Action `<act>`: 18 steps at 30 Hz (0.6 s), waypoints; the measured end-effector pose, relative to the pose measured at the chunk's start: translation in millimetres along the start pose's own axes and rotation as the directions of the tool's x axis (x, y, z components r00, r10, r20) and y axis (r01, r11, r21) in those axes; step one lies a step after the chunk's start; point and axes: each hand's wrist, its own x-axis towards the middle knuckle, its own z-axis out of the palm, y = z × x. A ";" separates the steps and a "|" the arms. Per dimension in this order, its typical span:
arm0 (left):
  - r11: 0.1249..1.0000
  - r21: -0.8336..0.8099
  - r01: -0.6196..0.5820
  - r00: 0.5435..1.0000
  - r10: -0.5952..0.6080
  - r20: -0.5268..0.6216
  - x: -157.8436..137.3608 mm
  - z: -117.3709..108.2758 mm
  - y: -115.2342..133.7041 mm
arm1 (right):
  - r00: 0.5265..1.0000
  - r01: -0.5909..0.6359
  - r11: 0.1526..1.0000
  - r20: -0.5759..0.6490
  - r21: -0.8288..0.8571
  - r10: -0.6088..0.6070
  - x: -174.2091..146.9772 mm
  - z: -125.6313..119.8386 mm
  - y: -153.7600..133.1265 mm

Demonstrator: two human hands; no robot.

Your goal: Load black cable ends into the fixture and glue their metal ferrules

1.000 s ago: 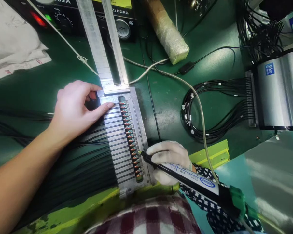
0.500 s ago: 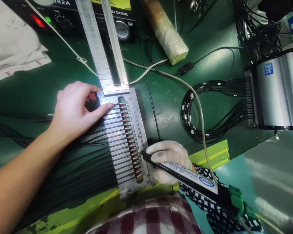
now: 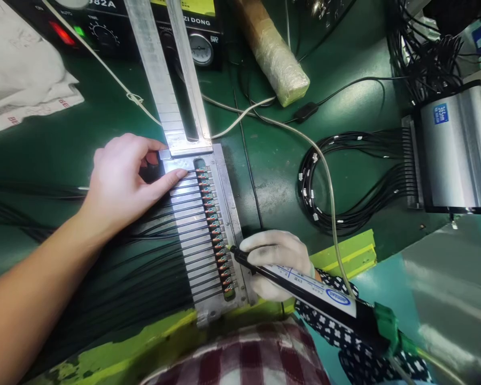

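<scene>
A metal fixture (image 3: 222, 307) lies in front of me, holding a row of black cables (image 3: 196, 226) side by side. Their ends with small green circuit boards (image 3: 214, 217) line up in its slot. My left hand (image 3: 118, 179), bare, grips the upper left corner of this fixture, with the thumb laid on its face near the top cable and the fingertips partly hidden at the edge. In a white glove, my right hand (image 3: 278, 256) is wrapped round a black dispensing syringe (image 3: 316, 294). The syringe's thin tip is at one of the boards in the lower half of the row.
Above the fixture stands a slotted metal bar (image 3: 150, 69), before a black dispenser controller (image 3: 104, 35). A film-wrapped block (image 3: 280, 64) lies at the back. To the right are a coil of black cables (image 3: 304, 187) and a silver box (image 3: 460, 155). An air hose (image 3: 324, 160) crosses the green table.
The syringe tip has shifted very slightly up and left along the row of boards. My left hand and the fixture have stayed where they were.
</scene>
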 end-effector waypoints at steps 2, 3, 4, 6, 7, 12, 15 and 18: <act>1.000 0.000 0.003 1.000 -0.003 -0.002 0.1 0.0 -0.2 | 1.000 0.003 1.000 0.006 0.000 -0.003 -0.3 -0.8 0.2; 1.000 0.002 0.003 1.000 -0.003 -0.003 0.0 0.0 -0.2 | 1.000 0.005 1.000 0.008 -0.001 -0.005 -0.8 -1.0 0.4; 1.000 0.003 0.001 1.000 -0.001 -0.003 -0.1 0.1 -0.3 | 1.000 0.007 1.000 0.005 0.000 -0.007 -1.4 -1.0 0.4; 1.000 0.006 0.000 1.000 0.000 -0.001 -0.5 0.3 -0.5 | 1.000 0.018 1.000 -0.023 0.006 -0.018 -3.1 -0.2 -0.3; 1.000 0.006 0.001 1.000 -0.001 0.001 -0.6 0.6 -0.7 | 0.998 0.027 1.000 -0.048 0.008 -0.027 -4.1 0.5 -1.1; 1.000 0.002 0.007 1.000 -0.007 -0.001 -0.6 1.9 -2.3 | 0.993 0.033 0.999 -0.114 -0.013 -0.034 -8.4 3.1 -10.3; 1.000 0.001 0.007 1.000 -0.008 0.005 -0.3 0.9 -2.5 | 0.999 -0.021 0.999 -0.046 -0.037 0.019 -9.7 1.9 -14.5; 1.000 0.000 0.005 1.000 -0.005 0.015 -0.3 -0.3 -2.0 | 1.000 -0.022 0.999 -0.014 -0.037 0.021 -10.1 0.1 -14.2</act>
